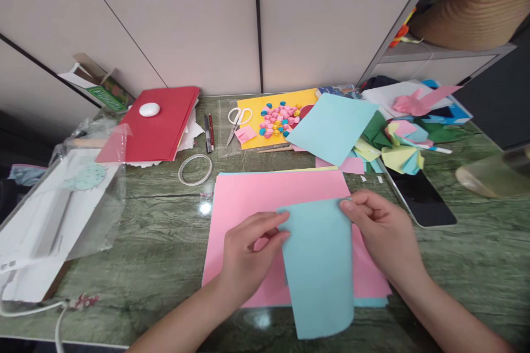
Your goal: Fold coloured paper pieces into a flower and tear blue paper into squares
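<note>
A light blue sheet of paper hangs between my hands, bent over on itself with a rounded curve at its right side. My left hand pinches its upper left corner between thumb and fingers. At the upper right corner, my right hand grips the paper with thumb and index finger. Beneath it lies a stack of coloured paper with a pink sheet on top and blue edges showing below. Part of that stack is hidden by the blue paper and my hands.
Behind the stack are white-handled scissors, a tape roll, small folded paper pieces and another blue sheet. A phone and a bottle stand right; a red folder and a plastic-covered white board lie left.
</note>
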### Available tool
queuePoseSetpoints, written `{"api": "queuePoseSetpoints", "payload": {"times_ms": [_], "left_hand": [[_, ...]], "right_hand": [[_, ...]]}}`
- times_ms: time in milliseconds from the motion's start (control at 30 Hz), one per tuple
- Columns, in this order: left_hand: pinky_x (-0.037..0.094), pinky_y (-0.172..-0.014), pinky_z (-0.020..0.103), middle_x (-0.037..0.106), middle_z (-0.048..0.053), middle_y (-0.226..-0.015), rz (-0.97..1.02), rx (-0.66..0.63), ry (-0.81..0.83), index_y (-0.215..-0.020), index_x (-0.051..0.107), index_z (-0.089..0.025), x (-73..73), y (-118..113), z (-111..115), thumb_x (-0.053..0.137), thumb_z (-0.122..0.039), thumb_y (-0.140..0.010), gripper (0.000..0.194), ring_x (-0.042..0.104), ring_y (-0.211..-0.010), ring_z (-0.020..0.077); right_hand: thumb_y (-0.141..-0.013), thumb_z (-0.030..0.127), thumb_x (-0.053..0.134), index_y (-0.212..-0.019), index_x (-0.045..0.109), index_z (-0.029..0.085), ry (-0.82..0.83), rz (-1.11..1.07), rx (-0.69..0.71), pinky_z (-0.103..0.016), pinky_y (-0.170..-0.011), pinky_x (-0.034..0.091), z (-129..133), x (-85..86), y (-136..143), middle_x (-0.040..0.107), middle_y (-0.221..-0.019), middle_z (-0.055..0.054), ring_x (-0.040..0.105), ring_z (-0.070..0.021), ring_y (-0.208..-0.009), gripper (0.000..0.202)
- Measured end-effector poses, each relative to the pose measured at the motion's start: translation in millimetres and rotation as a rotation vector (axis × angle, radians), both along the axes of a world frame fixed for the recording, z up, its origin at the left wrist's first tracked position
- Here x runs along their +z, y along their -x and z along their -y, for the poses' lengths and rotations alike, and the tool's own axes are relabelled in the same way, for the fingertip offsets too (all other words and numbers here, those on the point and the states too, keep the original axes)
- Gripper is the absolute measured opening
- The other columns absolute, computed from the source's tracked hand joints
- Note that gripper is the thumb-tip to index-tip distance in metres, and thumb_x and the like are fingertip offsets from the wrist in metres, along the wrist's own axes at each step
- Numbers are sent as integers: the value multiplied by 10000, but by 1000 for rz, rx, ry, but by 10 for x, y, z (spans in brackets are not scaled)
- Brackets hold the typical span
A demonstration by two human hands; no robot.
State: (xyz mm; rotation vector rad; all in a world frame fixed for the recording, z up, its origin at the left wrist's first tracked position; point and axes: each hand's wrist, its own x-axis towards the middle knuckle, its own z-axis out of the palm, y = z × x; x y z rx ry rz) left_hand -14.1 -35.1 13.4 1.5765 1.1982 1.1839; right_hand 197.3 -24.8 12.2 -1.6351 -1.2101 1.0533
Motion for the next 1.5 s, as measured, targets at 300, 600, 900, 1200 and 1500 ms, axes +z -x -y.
{"api": "queuePoseSetpoints", "payload": {"times_ms": [300,600,900,1200,1500], "left_hand": [[472,-526,170,627,14,-840,-4,32,175,-993,665,-244,-25,8,-57,639,-133,-718,298,541,-630,75],[524,-600,197,537,3,-1091,24,-51,278,-1147,549,-330,-69,-3,-57,651,-111,-690,517,550,-635,51],[510,-583,185,466,14,-1166,-32,-96,252,-1233,445,-352,-34,11,-73,627,-89,-701,621,526,-621,34],[510,-591,193,454,33,-1191,-7,-99,260,-1241,441,-339,-33,18,-78,617,-98,-715,605,527,-614,33],[499,-592,196,439,45,-1216,24,-93,278,-1246,433,-340,-52,36,-100,622,-122,-724,596,517,-612,33]], "right_hand": [[-745,427,607,-644,515,186,135,-237,133,-215,-496,281,-79,-77,-21,370,-580,49,341,-82,-543,276],[-718,428,627,-647,563,184,143,-235,74,-198,-476,340,-118,-82,-29,451,-552,40,401,-80,-515,262],[-715,423,633,-651,586,174,155,-249,91,-209,-505,398,-123,-57,-32,509,-569,20,458,-95,-540,261],[-714,410,642,-668,591,186,137,-252,80,-188,-502,380,-114,-45,-33,500,-574,37,442,-80,-537,234],[-692,425,654,-601,564,176,126,-190,83,-207,-485,359,-114,-62,-27,496,-536,35,433,-86,-511,280]]}}
